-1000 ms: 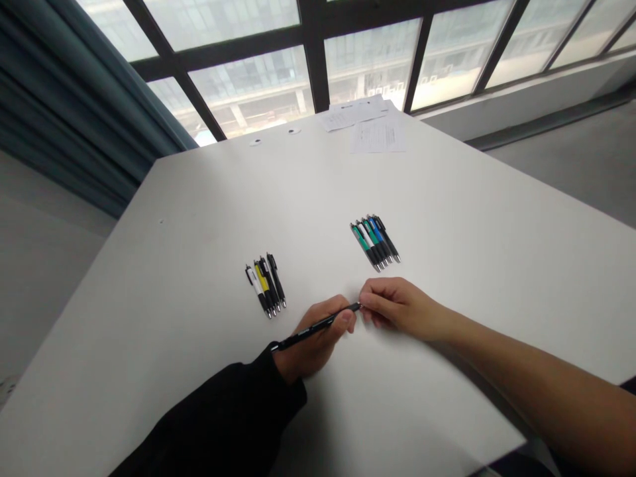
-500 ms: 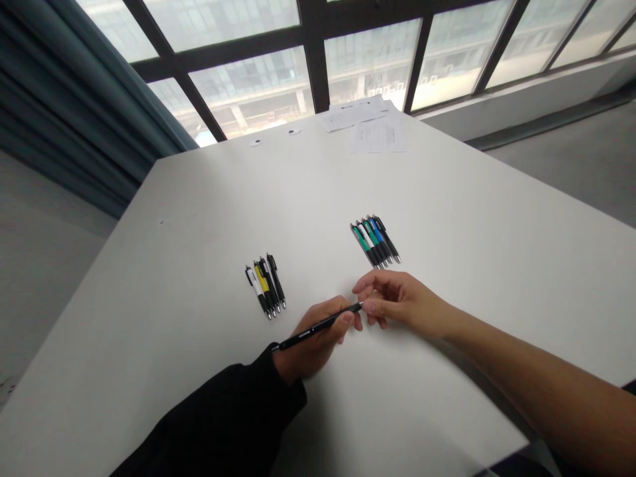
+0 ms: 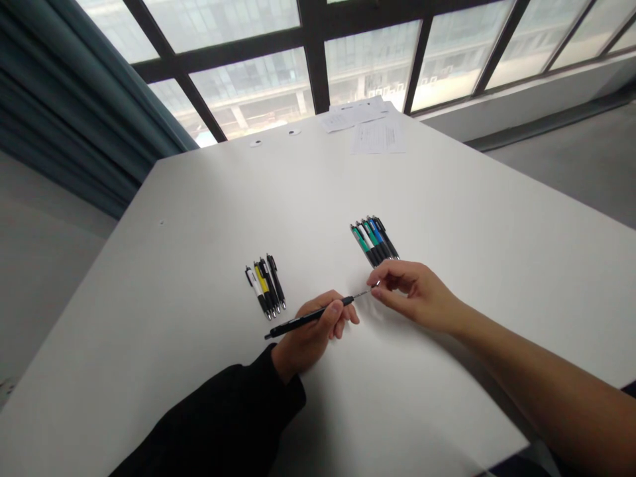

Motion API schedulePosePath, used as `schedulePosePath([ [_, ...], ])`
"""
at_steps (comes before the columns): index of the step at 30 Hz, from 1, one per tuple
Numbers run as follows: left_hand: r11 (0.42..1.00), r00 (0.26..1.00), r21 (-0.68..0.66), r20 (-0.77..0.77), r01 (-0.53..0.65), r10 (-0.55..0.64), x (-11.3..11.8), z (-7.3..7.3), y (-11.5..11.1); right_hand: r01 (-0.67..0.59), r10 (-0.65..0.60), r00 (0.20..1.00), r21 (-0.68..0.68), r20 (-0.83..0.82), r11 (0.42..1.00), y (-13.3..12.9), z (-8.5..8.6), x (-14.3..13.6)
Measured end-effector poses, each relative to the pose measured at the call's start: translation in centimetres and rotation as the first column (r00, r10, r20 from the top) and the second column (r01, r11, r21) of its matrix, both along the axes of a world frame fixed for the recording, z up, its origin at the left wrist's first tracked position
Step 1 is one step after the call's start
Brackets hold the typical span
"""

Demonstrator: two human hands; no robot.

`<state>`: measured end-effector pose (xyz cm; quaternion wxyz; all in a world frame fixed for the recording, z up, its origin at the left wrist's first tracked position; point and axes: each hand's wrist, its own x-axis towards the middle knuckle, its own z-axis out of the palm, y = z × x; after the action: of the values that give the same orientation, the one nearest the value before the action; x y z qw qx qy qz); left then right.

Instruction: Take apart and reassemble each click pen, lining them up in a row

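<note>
My left hand (image 3: 315,328) is closed around the barrel of a black pen (image 3: 298,322), which slants up to the right. From its front end a thin refill (image 3: 362,293) sticks out towards my right hand. My right hand (image 3: 410,291) pinches a small silver pen tip (image 3: 376,284) between thumb and forefinger, at the far end of the refill. Whether the refill's point still sits inside that tip is too small to tell. Left of my left hand lies a row of several pens (image 3: 265,285), white, yellow and black. Beyond my right hand lies another row of pens (image 3: 373,237), green, white, blue and black.
Both rows lie on a white table (image 3: 213,199). Printed papers (image 3: 368,126) and two small white pieces with dark marks (image 3: 295,132) are at its far edge. A window (image 3: 248,86) stands behind, with a blue-grey curtain (image 3: 74,99) on the left.
My right hand has moved up and right, away from the barrel, with the silver tip in its fingers. The refill now shows in the gap. My left hand keeps its grip on the pen.
</note>
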<state>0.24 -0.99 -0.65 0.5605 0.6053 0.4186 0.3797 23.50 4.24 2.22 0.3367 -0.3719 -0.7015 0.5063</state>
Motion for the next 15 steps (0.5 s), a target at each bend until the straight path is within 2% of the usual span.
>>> schedulePosePath([
  [5, 1.000, 1.000, 0.003, 0.004, 0.014, -0.014, -0.01, -0.45, -0.01, -0.070, 0.057, 0.993, -0.133, -0.101, 0.989, -0.09, 0.20, -0.13],
  [10, 0.999, 0.992, -0.033, 0.125, 0.021, -0.017, 0.12, -0.72, 0.26, -0.171, 0.143, 0.979, -0.199, -0.146, 0.965, -0.54, -0.04, -0.81],
  [12, 0.997, 0.985, -0.076, 0.172, 0.019, -0.006, 0.11, -0.65, 0.45, -0.174, 0.155, 0.981, -0.171, -0.117, 0.970, -0.51, -0.08, -0.75],
  [15, 0.990, 0.969, -0.141, 0.243, -0.014, 0.049, 0.10, -0.42, 0.70, -0.117, 0.115, 0.993, -0.059, -0.024, 0.991, -0.16, -0.09, -0.27],
])
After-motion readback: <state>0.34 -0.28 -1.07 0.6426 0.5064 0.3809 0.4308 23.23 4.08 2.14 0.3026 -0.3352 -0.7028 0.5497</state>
